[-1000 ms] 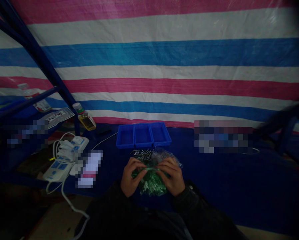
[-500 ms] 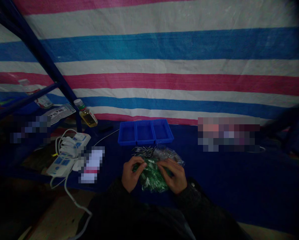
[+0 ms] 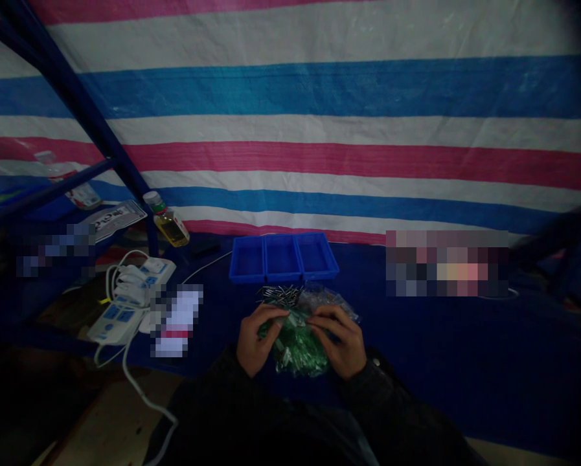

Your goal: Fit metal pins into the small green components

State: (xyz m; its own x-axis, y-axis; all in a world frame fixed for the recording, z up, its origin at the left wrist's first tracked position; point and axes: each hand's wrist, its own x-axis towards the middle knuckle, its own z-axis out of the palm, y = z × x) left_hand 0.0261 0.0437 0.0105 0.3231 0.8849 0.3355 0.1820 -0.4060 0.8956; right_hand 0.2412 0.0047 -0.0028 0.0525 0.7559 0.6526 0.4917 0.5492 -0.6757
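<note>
A clear plastic bag with green contents [image 3: 302, 353] lies on the blue table in front of me. My left hand [image 3: 257, 338] pinches its upper left edge between thumb and fingers. On the other side, my right hand [image 3: 341, 340] has its thumb and fingertips closed on the bag's upper right edge. What exactly the green pieces are, I cannot make out. Just beyond my fingers lie a pile of dark metal nails or screws [image 3: 280, 296] and a second clear plastic bag [image 3: 326, 299], partly behind my right hand.
A blue three-compartment tray [image 3: 284, 278] stands behind the pile. Power strips [image 3: 118, 320] with plugs and cables are on the left, near a bottle of yellowish liquid [image 3: 171, 225]. A blue metal frame [image 3: 83, 113] slants up at left; striped sheeting [image 3: 319, 158] hangs behind.
The fingers of both hands have shifted slightly on the bag's top edge, the left fingertips reaching a little further right. The bag stays in place.
</note>
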